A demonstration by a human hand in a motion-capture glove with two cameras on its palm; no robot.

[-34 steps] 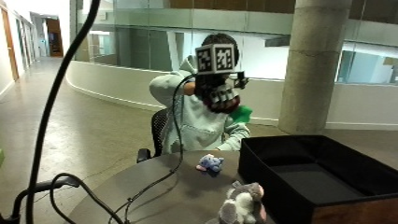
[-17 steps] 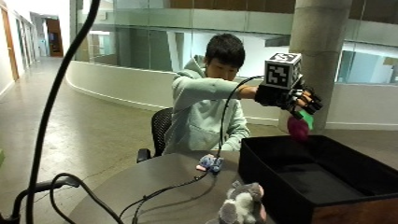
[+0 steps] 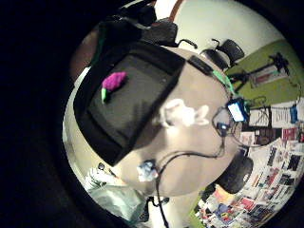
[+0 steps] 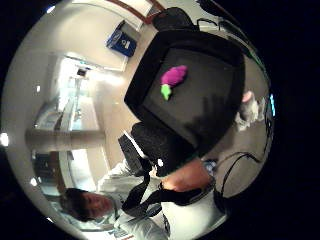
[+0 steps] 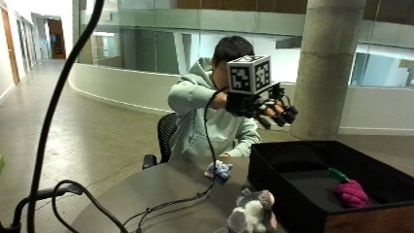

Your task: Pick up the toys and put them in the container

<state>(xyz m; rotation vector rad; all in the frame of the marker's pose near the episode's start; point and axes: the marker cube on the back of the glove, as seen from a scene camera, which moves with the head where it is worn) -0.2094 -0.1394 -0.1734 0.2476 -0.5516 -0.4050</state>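
Note:
My gloved right hand (image 5: 271,109) hangs in the air above the near rim of the black container (image 5: 284,167), fingers loosely curled and holding nothing. A magenta toy with a green tip (image 5: 351,193) (image 3: 113,83) (image 4: 173,78) lies on the container floor. A small blue and white plush toy (image 5: 219,170) (image 3: 147,170) sits on the round table beside the container. A grey and white plush animal (image 5: 253,212) (image 3: 183,114) lies nearer the table's front edge, close against the container's side.
The round grey table (image 5: 148,194) carries a black cable (image 5: 175,204) running from the glove across it. The person sits on a chair (image 5: 165,136) behind the table. A concrete column (image 5: 326,63) stands behind the container.
The hand held the magenta toy over the container half a second ago. The toy now lies inside the container, and the hand has drawn back toward the person, empty.

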